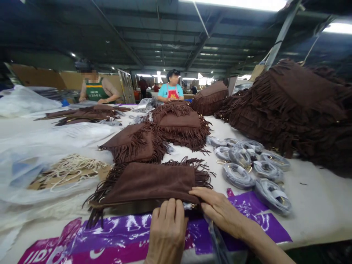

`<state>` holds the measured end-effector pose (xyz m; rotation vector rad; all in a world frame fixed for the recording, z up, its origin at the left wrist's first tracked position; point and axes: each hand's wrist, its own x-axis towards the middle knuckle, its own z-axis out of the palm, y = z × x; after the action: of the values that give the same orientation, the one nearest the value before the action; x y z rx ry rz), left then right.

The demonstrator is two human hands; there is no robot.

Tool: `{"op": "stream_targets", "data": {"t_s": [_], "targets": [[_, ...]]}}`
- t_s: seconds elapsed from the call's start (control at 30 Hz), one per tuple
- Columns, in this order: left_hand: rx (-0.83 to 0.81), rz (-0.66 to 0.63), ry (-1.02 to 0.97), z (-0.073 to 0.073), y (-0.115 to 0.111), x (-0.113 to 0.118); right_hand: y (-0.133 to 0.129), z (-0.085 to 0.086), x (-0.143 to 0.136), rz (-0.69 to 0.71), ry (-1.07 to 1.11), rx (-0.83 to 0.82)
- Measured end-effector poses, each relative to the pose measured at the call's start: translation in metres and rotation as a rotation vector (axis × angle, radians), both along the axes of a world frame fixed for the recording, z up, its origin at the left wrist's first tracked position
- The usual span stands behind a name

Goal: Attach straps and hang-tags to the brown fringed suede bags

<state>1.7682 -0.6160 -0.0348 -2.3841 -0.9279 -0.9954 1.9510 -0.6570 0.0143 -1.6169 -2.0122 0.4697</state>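
Note:
A dark brown fringed bag (154,181) lies flat near the front edge of the table, its zipped opening towards me. My left hand (167,227) is at the bag's front edge, its fingers bent together over the opening; what they grip, if anything, is hidden. My right hand (220,209) rests at the bag's right front corner, fingers on the brown material and thumb below, beside a small metal zipper end. Under the hands and bag is a shiny purple and magenta plastic sheet (123,234). A plastic-wrapped strap (217,242) hangs down below my right hand.
Wrapped coiled straps (238,176) lie to the right, before a tall heap of fringed bags (288,106). More brown bags (132,143) sit behind. At left are clear plastic bags (16,172) and white cords (74,167). Two people (95,88) stand across the table (316,205).

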Motion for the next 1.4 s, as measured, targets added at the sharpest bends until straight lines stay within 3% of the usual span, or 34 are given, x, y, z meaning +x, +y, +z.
{"op": "stream_targets", "data": {"t_s": [0.13,0.37,0.43,0.57,0.67,0.77,0.83,0.9,1.0,1.1,1.2,1.3,1.4], "targets": [[0.039,-0.103,-0.02,0.019,0.014,0.009,-0.003,0.0,-0.007,0.002,-0.034,0.019],[-0.359,-0.294,0.207,0.023,0.017,0.0,0.002,-0.029,-0.012,-0.068,-0.156,0.172],[-0.381,-0.303,0.237,0.022,0.014,-0.003,0.001,-0.03,-0.014,-0.08,-0.197,0.194],[-0.237,-0.191,0.256,0.024,0.017,-0.02,-0.001,-0.027,-0.016,-0.08,-0.219,0.216],[-0.17,-0.026,0.296,0.028,0.029,-0.059,-0.001,-0.028,-0.015,-0.076,-0.192,0.229],[-0.206,0.148,0.342,0.032,0.038,-0.103,0.001,-0.031,-0.012,-0.086,-0.201,0.197],[-0.168,0.214,0.36,0.033,0.039,-0.116,0.001,-0.031,-0.012,-0.1,-0.205,0.174],[-0.031,0.179,0.313,0.03,0.039,-0.111,-0.002,-0.027,-0.014,-0.107,-0.173,0.137],[0.121,-0.102,0.214,0.022,0.046,-0.08,-0.01,-0.018,-0.015,-0.081,-0.095,0.041],[-0.002,-0.365,0.218,0.013,0.058,-0.048,-0.019,-0.008,-0.001,-0.111,-0.037,0.04],[-0.195,-0.431,0.206,0.009,0.067,-0.036,-0.025,-0.003,0.032,-0.36,-0.098,0.217],[-0.285,-0.427,0.156,0.007,0.072,-0.036,-0.022,-0.006,0.073,-0.617,-0.36,0.266],[-0.269,-0.442,0.089,0.005,0.076,-0.036,-0.013,-0.013,0.102,-0.654,-0.506,0.221]]}}
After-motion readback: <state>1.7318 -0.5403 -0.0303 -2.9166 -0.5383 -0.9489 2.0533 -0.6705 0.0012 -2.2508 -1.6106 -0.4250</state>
